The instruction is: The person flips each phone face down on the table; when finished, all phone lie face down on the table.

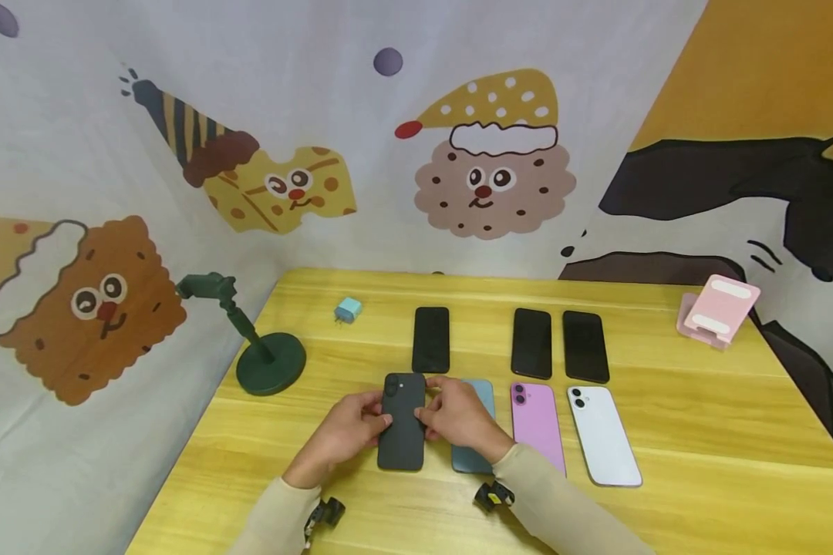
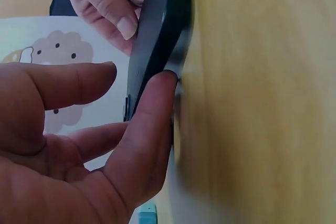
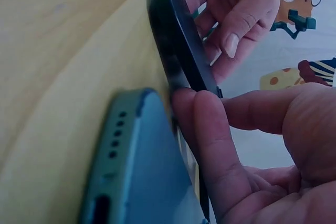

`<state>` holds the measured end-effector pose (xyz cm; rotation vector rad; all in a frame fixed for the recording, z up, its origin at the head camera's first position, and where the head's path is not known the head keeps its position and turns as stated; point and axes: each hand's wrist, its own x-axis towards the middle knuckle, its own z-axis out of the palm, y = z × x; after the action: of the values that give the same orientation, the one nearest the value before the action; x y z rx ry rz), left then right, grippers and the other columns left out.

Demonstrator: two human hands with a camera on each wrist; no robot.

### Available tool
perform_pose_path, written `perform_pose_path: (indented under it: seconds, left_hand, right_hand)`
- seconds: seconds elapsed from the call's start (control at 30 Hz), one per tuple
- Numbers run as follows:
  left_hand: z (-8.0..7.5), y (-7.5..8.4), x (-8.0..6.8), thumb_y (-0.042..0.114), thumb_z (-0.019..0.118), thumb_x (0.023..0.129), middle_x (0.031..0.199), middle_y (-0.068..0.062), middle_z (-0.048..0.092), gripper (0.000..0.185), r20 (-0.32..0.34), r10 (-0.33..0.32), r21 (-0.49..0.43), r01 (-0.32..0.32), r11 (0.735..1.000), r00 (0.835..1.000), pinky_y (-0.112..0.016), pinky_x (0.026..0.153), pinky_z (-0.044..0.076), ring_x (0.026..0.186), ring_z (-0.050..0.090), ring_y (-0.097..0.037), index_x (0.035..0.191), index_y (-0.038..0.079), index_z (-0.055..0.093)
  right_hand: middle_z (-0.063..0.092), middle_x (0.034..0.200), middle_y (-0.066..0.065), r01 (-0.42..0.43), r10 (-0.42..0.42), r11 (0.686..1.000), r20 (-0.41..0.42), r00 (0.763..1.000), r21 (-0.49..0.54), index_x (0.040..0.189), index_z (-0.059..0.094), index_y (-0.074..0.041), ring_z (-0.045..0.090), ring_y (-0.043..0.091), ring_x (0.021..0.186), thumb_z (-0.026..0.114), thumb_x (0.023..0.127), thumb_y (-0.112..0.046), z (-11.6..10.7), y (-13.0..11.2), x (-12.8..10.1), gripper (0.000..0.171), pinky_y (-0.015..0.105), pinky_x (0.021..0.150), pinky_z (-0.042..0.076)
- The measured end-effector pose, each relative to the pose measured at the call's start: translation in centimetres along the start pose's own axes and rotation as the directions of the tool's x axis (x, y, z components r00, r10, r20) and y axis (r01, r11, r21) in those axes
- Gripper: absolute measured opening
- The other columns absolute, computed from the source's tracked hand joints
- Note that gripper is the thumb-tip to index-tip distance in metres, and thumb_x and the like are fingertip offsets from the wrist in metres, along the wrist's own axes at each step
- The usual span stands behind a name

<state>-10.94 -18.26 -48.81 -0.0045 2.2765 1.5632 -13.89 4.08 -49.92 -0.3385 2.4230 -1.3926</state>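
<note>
A black phone (image 1: 403, 435) lies between my two hands with its camera side facing up. My left hand (image 1: 350, 428) holds its left edge; in the left wrist view the fingertips (image 2: 160, 95) reach under that edge, with the thumb over the back. On the opposite edge my right hand (image 1: 458, 412) grips the phone, thumb above and fingers below. Both wrist views show this phone (image 3: 181, 40) lifted slightly off the table. Beneath my right hand and wrist lies a blue phone (image 1: 473, 459), partly covered.
Right of it lie a pink phone (image 1: 537, 424) and a white phone (image 1: 604, 435). Behind are three dark phones, left (image 1: 431, 339), middle (image 1: 531, 343) and right (image 1: 586, 347). A green lamp (image 1: 271, 362), a blue charger plug (image 1: 348, 310) and a pink stand (image 1: 722, 308) stand farther out on the wooden table (image 1: 701, 432).
</note>
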Motion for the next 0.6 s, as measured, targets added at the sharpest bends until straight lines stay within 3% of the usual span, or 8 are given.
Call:
perform_pose_path:
  seconds: [0.13, 0.33, 0.4, 0.6]
  left_hand:
    - [0.2, 0.3, -0.1, 0.015, 0.067, 0.104, 0.099, -0.008, 0.064, 0.035, 0.020, -0.002, 0.078, 0.001, 0.997, 1.000, -0.031, 0.068, 0.057, 0.081, 0.062, -0.016, 0.136, 0.001, 0.066]
    - [0.2, 0.8, -0.3, 0.026, 0.065, 0.106, 0.074, 0.000, 0.055, 0.030, 0.064, 0.006, 0.220, -0.020, 0.975, 0.998, -0.025, 0.053, 0.035, 0.058, 0.044, -0.015, 0.127, 0.005, 0.071]
    - [0.2, 1.0, -0.4, 0.028, 0.065, 0.106, 0.072, 0.000, 0.053, 0.031, 0.066, 0.008, 0.234, -0.023, 0.972, 0.998, -0.025, 0.053, 0.033, 0.057, 0.042, -0.015, 0.126, 0.005, 0.071]
    - [0.2, 1.3, -0.3, 0.029, 0.064, 0.107, 0.070, 0.001, 0.047, 0.024, 0.046, -0.002, 0.226, -0.009, 0.974, 0.999, -0.025, 0.053, 0.031, 0.056, 0.040, -0.015, 0.097, 0.008, 0.068]
  right_hand:
    - [0.074, 0.075, -0.002, 0.025, -0.025, 0.999, 0.020, 0.999, -0.031, 0.141, 0.056, 0.011, 0.073, 0.015, 0.057, 0.077, 0.095, -0.012, -0.1, 0.0, -0.1, 0.055, 0.028, 0.058, 0.057]
    - [0.073, 0.078, -0.001, 0.006, -0.005, 1.000, 0.047, 0.999, -0.015, 0.138, 0.058, 0.013, 0.073, 0.015, 0.059, 0.077, 0.094, -0.010, -0.1, 0.2, -0.2, 0.054, 0.028, 0.060, 0.059]
    - [0.073, 0.078, -0.001, 0.003, -0.002, 1.000, 0.047, 0.999, -0.010, 0.139, 0.057, 0.013, 0.073, 0.015, 0.059, 0.078, 0.094, -0.010, -0.1, 0.3, -0.2, 0.054, 0.028, 0.060, 0.059]
    - [0.074, 0.077, -0.001, 0.003, -0.002, 1.000, 0.053, 0.999, -0.017, 0.143, 0.055, 0.013, 0.074, 0.015, 0.062, 0.077, 0.095, -0.011, -0.4, 0.2, -0.3, 0.058, 0.028, 0.061, 0.059]
